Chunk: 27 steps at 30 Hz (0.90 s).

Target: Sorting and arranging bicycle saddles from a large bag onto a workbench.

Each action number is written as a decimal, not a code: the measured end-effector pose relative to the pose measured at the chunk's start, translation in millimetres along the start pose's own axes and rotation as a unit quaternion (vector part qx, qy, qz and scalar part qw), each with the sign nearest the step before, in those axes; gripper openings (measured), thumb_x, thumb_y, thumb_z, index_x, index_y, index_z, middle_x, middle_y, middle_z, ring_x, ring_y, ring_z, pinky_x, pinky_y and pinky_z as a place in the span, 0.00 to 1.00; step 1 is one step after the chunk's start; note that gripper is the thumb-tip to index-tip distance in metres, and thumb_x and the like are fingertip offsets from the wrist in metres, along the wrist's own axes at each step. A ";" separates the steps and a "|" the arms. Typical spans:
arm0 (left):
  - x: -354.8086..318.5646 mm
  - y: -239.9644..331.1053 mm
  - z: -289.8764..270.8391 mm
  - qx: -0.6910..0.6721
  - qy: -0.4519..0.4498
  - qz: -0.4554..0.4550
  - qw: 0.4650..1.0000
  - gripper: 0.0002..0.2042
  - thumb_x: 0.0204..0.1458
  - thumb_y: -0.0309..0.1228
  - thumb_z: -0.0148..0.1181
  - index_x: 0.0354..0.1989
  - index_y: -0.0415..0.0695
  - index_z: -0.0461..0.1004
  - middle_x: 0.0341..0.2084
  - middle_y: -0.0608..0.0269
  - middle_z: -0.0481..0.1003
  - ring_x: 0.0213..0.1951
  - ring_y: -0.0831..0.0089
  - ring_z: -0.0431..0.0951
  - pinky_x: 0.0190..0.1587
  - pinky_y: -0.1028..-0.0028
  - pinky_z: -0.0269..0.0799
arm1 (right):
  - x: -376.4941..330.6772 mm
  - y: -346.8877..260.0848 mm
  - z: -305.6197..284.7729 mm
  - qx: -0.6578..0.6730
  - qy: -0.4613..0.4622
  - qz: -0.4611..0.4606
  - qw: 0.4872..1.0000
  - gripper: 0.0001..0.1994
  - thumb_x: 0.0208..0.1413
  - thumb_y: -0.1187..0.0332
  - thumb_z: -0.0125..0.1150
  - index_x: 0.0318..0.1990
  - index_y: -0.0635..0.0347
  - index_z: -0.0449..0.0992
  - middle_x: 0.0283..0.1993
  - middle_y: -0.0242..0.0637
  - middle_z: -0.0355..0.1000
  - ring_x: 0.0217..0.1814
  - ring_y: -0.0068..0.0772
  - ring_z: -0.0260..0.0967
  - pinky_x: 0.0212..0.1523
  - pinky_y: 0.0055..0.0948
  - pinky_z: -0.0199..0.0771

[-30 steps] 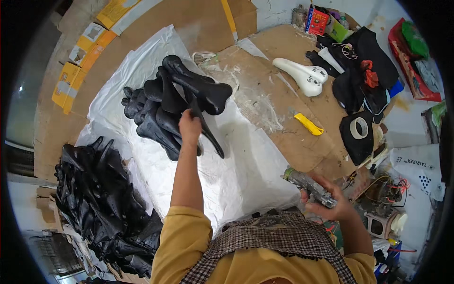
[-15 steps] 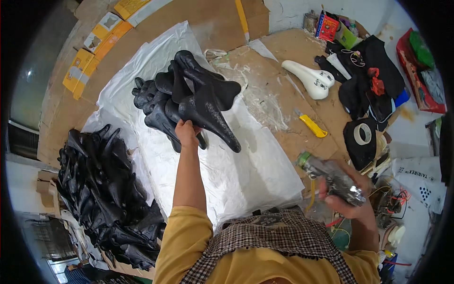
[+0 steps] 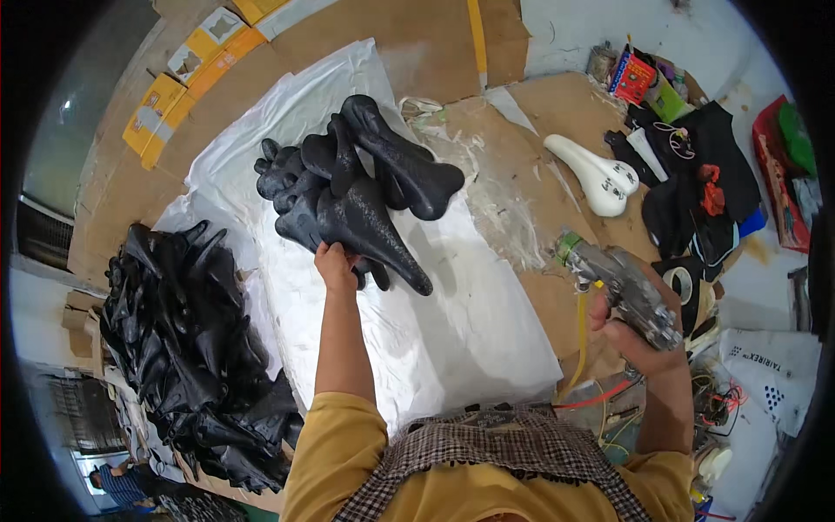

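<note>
My left hand (image 3: 337,265) is closed on the near edge of a black bicycle saddle (image 3: 376,228) with pale speckles, its narrow nose pointing right and toward me. Just beyond lie several more black saddles (image 3: 296,174), piled on a white sheet (image 3: 409,348). In my right hand (image 3: 642,341) is a grey, stained spray gun (image 3: 619,280) with a green band near its front end, pointing toward the sheet. A yellow hose (image 3: 581,344) and a red hose (image 3: 600,398) run close by the gun.
A large heap of black saddles (image 3: 187,348) fills the left side. At the right, a white saddle (image 3: 600,178) rests on cardboard (image 3: 557,104), near black cloth (image 3: 726,165) and a tape roll (image 3: 678,283). Another person (image 3: 122,483) shows at the lower left.
My left hand has drawn the speckled saddle a little left and toward me, away from the one behind it. The spray gun has shifted and shows more clearly. The view has swung slightly.
</note>
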<state>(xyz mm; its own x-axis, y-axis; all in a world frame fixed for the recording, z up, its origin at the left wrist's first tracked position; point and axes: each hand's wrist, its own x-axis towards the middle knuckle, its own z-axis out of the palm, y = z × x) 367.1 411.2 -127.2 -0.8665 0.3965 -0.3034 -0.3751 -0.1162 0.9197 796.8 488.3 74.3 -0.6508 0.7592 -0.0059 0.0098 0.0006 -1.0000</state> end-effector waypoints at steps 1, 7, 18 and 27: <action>5.0 -0.3 9.1 -0.002 0.000 0.000 1.000 0.09 0.45 0.18 0.41 0.33 0.39 0.68 0.21 0.62 0.70 0.19 0.73 0.71 0.18 0.74 0.73 | 2.1 0.9 -1.1 0.011 -0.004 -0.014 1.000 0.33 0.43 0.76 0.64 0.59 0.67 0.58 0.36 0.33 0.71 0.37 0.19 0.68 0.40 0.20 0.69; 58.3 -8.4 85.4 -0.022 -0.038 -0.042 0.998 0.06 0.46 0.20 0.43 0.31 0.44 0.64 0.21 0.62 0.65 0.21 0.68 0.68 0.24 0.68 0.72 | -6.5 30.3 -20.7 -0.090 -0.015 0.083 0.992 0.30 0.41 0.75 0.65 0.56 0.67 0.63 0.35 0.32 0.71 0.36 0.18 0.67 0.37 0.19 0.68; 59.8 -31.6 150.2 -0.031 -0.135 -0.072 0.988 0.19 0.39 0.19 0.55 0.44 0.41 0.66 0.40 0.59 0.71 0.42 0.63 0.70 0.48 0.69 0.63 | 9.6 27.0 -20.7 -0.056 -0.003 0.081 0.995 0.34 0.41 0.64 0.67 0.56 0.68 0.60 0.35 0.33 0.69 0.36 0.20 0.66 0.35 0.21 0.66; 6.6 49.5 43.2 -0.128 -0.110 0.127 0.977 0.24 0.37 0.16 0.51 0.48 0.34 0.65 0.43 0.55 0.71 0.47 0.62 0.71 0.55 0.68 0.62 | 45.7 31.1 -0.1 0.035 0.022 0.112 0.993 0.30 0.43 0.75 0.64 0.56 0.65 0.61 0.33 0.30 0.69 0.34 0.18 0.66 0.36 0.20 0.68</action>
<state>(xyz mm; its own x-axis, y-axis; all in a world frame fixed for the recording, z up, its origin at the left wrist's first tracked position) 357.0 447.4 -72.9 -0.8616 0.5074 0.0140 -0.2508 -0.4496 0.8573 767.3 523.0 42.9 -0.6048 0.7628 -0.2288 0.0966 -0.2149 -0.9718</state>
